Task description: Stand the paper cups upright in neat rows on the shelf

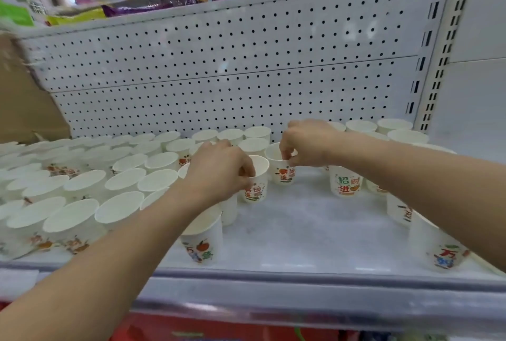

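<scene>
White pegboard [246, 67] backs the shelf [287, 231] I am working over. My left hand [219, 173] pinches the rim of one printed paper cup [256, 190] between thumb and fingertips, and my right hand [306, 143] pinches the rim of a second cup [283, 175] just beyond it. Both stand upright on the shelf, between my hands. I judge them very light, thin-walled and easy to crush or tip, so the rolled rim is the place to take hold, gently. Left of my left hand the packed rows [82, 190] stand rim to rim. Under my right arm, loose cups [346, 182] stand scattered, well apart. A cardboard box [22, 94] sits far left.
</scene>
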The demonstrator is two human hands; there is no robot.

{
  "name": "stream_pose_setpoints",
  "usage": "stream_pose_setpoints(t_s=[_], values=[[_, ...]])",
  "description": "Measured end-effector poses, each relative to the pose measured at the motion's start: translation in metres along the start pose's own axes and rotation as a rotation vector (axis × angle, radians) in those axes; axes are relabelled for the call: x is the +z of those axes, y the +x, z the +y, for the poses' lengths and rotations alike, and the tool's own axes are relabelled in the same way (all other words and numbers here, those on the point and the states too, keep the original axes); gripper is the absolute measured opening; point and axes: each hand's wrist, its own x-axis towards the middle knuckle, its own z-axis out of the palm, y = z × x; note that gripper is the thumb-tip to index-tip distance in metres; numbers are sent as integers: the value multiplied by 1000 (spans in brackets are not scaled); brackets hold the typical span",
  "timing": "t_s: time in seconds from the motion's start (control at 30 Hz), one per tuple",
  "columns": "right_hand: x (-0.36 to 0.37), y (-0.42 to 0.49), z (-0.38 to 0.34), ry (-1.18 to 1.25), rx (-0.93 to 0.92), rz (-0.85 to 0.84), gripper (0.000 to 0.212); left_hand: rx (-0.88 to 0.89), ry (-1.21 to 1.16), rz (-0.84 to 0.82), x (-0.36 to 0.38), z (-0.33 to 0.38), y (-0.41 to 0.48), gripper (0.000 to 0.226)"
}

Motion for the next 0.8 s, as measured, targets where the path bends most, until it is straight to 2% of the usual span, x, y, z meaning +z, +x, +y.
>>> stream_pose_setpoints(t_s=[0.17, 0.33, 0.43, 0.5, 0.8], values=[[-23, -28, 3, 129, -10, 118, 9, 78, -30, 101, -6, -1, -6, 12], [-62, -99, 19, 312, -13, 242, 6, 188, -152, 233, -24, 28, -34, 11], [-65, -140, 21, 342, -3, 169, 3, 243, -165, 207, -22, 47, -48, 12], [-54, -155, 19, 261, 9, 108, 11, 248, -164, 183, -18, 56, -53, 14], [-29, -156, 14, 80, 84, -23, 9, 217, -196, 125, -12, 72, -59, 15]])
